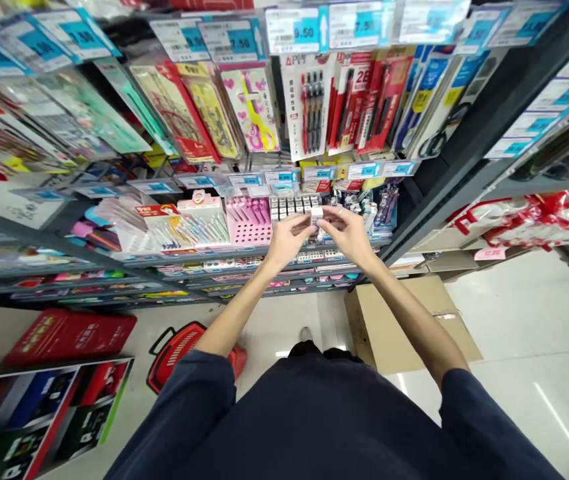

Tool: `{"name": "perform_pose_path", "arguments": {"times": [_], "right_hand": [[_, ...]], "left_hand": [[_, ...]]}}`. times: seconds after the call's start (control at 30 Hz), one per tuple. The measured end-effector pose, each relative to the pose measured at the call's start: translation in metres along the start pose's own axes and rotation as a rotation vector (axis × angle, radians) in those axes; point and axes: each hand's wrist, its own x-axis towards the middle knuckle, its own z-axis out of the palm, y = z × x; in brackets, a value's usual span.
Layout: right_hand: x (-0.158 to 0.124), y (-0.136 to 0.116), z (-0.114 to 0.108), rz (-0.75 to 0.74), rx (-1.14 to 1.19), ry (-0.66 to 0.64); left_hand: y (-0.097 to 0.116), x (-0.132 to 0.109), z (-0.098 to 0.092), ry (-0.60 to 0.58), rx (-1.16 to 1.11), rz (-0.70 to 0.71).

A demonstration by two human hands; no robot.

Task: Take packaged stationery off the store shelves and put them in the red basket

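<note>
Both of my arms reach forward to a shelf of stationery. My left hand and my right hand hold a small white item between their fingertips, one hand at each side of it. Its exact kind is too small to tell. Just behind and left of it stand rows of small white-topped items in a display. A pink perforated holder with pink pens is left of these. Dark patterned pens stand to the right of my hands.
Hanging packs of pens and scissors are above, behind price tags. A cardboard box lies on the floor at right, a red basket at left. A dark shelf post rises at right.
</note>
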Motion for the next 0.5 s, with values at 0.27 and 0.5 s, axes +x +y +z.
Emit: {"name": "perform_pose_path", "arguments": {"times": [0.27,0.5], "right_hand": [[0.052,0.070,0.018,-0.137,-0.355,-0.104],[0.069,0.123,0.027,-0.102,-0.450,-0.223]], "left_hand": [[-0.070,0.053,-0.024,-0.030,0.138,-0.057],[-0.101,0.070,-0.021,-0.010,0.290,-0.060]]}}
